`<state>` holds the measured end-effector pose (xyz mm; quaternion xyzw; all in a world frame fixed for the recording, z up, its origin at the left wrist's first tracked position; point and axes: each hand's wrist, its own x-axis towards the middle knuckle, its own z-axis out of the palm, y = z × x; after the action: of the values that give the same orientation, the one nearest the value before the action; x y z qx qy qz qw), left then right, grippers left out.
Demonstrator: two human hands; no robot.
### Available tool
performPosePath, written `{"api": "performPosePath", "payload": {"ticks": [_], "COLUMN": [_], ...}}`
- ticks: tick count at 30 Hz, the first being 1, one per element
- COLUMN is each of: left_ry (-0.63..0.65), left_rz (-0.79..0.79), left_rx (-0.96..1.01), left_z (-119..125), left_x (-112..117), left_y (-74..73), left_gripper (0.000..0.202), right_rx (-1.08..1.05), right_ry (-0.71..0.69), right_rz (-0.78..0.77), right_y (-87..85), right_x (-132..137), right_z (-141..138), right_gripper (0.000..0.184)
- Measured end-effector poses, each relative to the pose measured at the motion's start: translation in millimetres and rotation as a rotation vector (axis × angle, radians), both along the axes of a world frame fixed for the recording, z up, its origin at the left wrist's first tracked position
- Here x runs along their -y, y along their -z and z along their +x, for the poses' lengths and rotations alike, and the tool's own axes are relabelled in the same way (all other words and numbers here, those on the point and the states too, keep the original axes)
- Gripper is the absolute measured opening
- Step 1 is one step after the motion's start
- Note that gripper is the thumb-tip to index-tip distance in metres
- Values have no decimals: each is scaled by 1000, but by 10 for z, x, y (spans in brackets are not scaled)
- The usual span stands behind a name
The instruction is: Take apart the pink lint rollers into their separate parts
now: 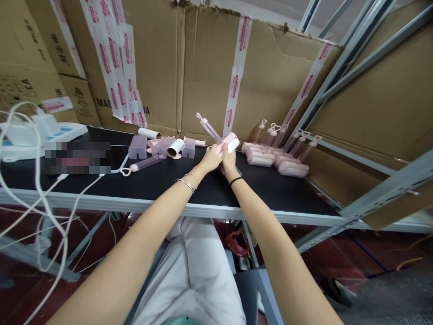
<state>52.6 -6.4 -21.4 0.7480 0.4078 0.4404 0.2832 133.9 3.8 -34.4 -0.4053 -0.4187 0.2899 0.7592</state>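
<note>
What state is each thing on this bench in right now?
Pink lint roller with clear handle: held in both hands, handle tilted up-left.
Left hand: closed on the roller.
Right hand: closed on the roller.
Row of pink capped rollers: lying side by side, untouched.
Clear heart-looped handle: lying loose.
White paper roll: on its side, loose.

Pink lint roller [229, 143]; black table [162, 180]

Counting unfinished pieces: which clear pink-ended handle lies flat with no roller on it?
The clear handle with the heart loop, left of the left hand; the others rise from pink rollers.
</note>
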Motion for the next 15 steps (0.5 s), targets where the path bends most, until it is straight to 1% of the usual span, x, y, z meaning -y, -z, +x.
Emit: {"api": "performPosePath", "payload": {"ticks": [2,5,7,9,11,12,14,15], "left_ry": [18,22,-1,-42,-71,-71,-54,-54], "left_rz": [-6,-45,-88,-175,-283,-336,-400,-400], "left_rx": [26,103,125,158,278,351,469,487], "left_z": [-39,-223,-388,-507,-534,-517,-462,-440], "left_x": [-47,-147,-207,-239,-241,-239,-245,-256], "left_y": [-16,-28,-22,-12,-7,-7,-5,-1], "left_gripper": [60,58,50,41,34,31,27,26], "right_rx": [-5,59,131,172,206,239,326,372], "right_ry": [-15,-132,-222,-269,-268,-244,-148,-89], "right_rz": [-15,-51,-73,-78,-77,-82,-106,-119], "right_y": [14,60,95,120,128,125,109,96], "right_x": [-10,11,30,36,30,29,38,52], "right_z": [29,123,186,219,219,213,205,208], "right_gripper": [39,40,40,39,39,39,40,41]}}
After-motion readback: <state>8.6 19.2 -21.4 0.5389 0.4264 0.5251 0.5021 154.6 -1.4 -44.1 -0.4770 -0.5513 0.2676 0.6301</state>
